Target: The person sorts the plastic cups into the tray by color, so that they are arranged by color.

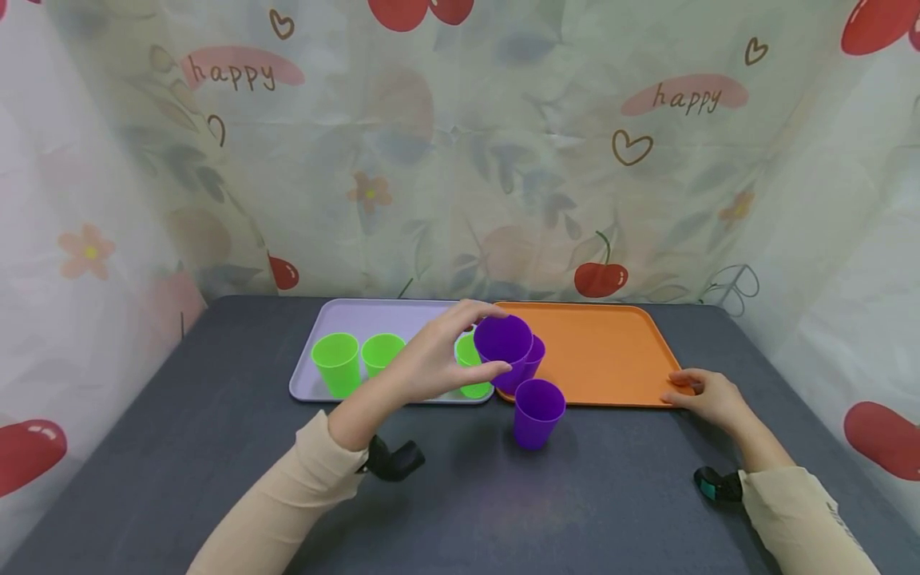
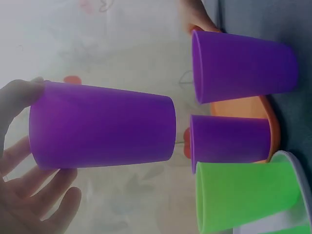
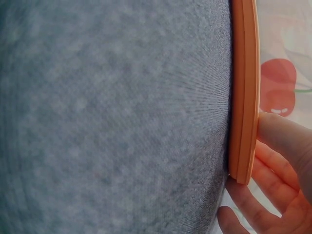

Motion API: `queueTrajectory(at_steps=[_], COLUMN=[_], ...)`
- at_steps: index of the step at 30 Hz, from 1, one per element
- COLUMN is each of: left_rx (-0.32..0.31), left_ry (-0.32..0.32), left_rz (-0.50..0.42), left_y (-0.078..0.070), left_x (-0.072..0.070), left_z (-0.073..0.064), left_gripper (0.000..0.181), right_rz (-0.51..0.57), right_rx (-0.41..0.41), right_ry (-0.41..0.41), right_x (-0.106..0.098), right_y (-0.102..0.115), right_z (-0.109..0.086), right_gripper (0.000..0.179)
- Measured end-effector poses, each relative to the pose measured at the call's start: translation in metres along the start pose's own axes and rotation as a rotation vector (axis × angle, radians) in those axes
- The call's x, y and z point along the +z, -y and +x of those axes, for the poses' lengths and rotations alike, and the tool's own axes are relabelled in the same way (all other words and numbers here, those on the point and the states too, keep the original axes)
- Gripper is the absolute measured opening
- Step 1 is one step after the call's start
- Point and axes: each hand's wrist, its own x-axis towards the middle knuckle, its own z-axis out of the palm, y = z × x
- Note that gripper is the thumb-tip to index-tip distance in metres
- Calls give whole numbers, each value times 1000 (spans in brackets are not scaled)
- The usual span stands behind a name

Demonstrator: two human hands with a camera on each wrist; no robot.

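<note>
My left hand [image 1: 434, 355] grips a purple cup [image 1: 503, 347] near its rim, thumb on one side and fingers on the other. The cup is upright, and the left wrist view has it raised above the other cups. Partly behind it, a second purple cup [image 1: 535, 358] stands at the left end of the orange tray [image 1: 596, 351]. Nearer to me, a third purple cup [image 1: 538, 415] stands on the table in front of that tray. My right hand [image 1: 715, 401] pinches the orange tray's front right corner, thumb on the rim and fingers around the edge.
A lilac tray [image 1: 402, 313] adjoins the orange one on the left. On it stand green cups [image 1: 335, 366], partly covered by my left hand and forearm. The dark grey table [image 1: 575, 511] meets a printed curtain [image 1: 460, 160] behind and at both sides.
</note>
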Motion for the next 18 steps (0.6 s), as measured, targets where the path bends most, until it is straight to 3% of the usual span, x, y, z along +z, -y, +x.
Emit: queueTrajectory(at_steps=[18], left_rx=[2], left_ry=[-24], left_rz=[-96], left_y=[-4], left_x=[21], left_z=[33], left_gripper=[47], right_rz=[-10], right_rx=[-2], right_ry=[-5], right_x=[1], right_y=[0], right_z=[0], right_gripper=[58])
